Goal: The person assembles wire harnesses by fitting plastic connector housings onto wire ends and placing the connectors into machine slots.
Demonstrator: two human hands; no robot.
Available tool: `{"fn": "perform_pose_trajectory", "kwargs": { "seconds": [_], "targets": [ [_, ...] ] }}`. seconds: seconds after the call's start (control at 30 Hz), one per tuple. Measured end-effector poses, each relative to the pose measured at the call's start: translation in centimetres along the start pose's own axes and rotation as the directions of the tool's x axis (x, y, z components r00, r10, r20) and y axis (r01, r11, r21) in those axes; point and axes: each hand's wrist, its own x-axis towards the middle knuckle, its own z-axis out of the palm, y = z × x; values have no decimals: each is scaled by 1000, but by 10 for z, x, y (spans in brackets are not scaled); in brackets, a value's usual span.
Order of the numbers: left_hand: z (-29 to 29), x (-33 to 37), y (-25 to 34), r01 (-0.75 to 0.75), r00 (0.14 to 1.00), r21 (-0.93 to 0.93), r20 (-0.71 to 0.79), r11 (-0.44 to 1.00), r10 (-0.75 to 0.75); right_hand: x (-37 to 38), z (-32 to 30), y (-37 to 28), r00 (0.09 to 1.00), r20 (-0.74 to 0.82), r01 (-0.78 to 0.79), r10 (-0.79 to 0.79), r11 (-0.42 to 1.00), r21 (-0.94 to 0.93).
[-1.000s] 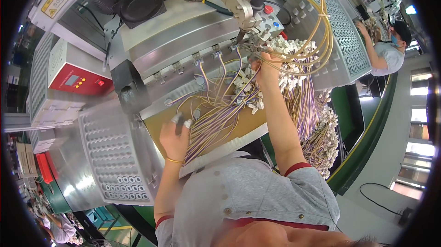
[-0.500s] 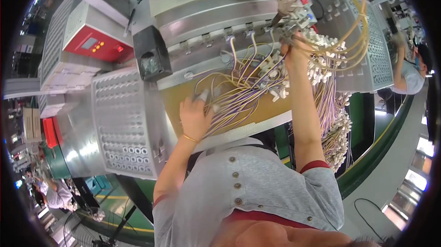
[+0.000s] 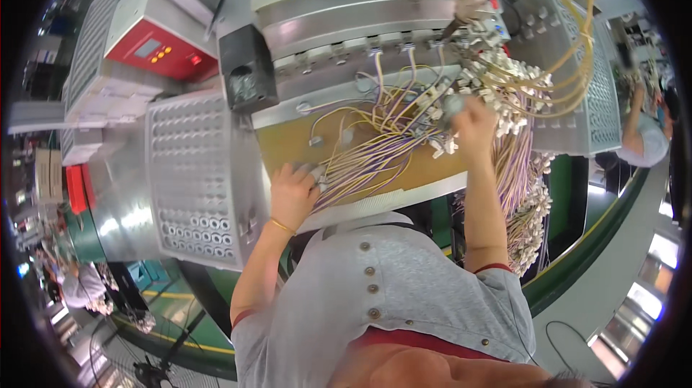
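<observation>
Left hand (image 3: 292, 193) flat on the brown work board (image 3: 288, 144), fingers (image 3: 311, 172) spread and pressing down the near ends of the purple-and-yellow wire bundle (image 3: 367, 164). Right hand (image 3: 472, 120) at the board's far right corner, closed around a few wires among the white connectors (image 3: 504, 110); exact finger pinch hard to tell from here. More harnesses (image 3: 530, 208) hanging off the board's right edge. Grey perforated plate (image 3: 198, 179) left of the board, red-fronted control box (image 3: 155, 49) beyond it.

Likely risks: loose strands tangling or crossing under the pressing palm; a hard pull on the right dragging connectors off the board into the hanging mass.
</observation>
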Motion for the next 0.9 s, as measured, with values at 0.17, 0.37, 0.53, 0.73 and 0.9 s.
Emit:
{"fn": "perform_pose_trajectory", "kwargs": {
  "seconds": [0.17, 0.37, 0.53, 0.73, 0.9],
  "targets": [
    [-5, -9, -11, 83, 996, 8, -15, 997, -83, 0, 56, -42, 859, 364, 325, -360, 933, 156],
    [-7, -2, 0, 69, 995, -16, -72, 997, -70, 25, 57, -62, 885, 328, 335, -329, 941, 39],
    [1, -2, 1, -178, 980, 69, -74, 982, 183, -5, 88, -67, 813, 444, 356, -375, 925, 129],
    [-20, 7, -36, 312, 907, -563, -64, 765, -417, -20, 111, -65, 722, 570, 367, -392, 916, 164],
    [4, 17, -74, 256, 713, -905, -59, 338, -698, -31, 147, -38, 558, 585, 601, -589, 773, 204]
  ]
}}
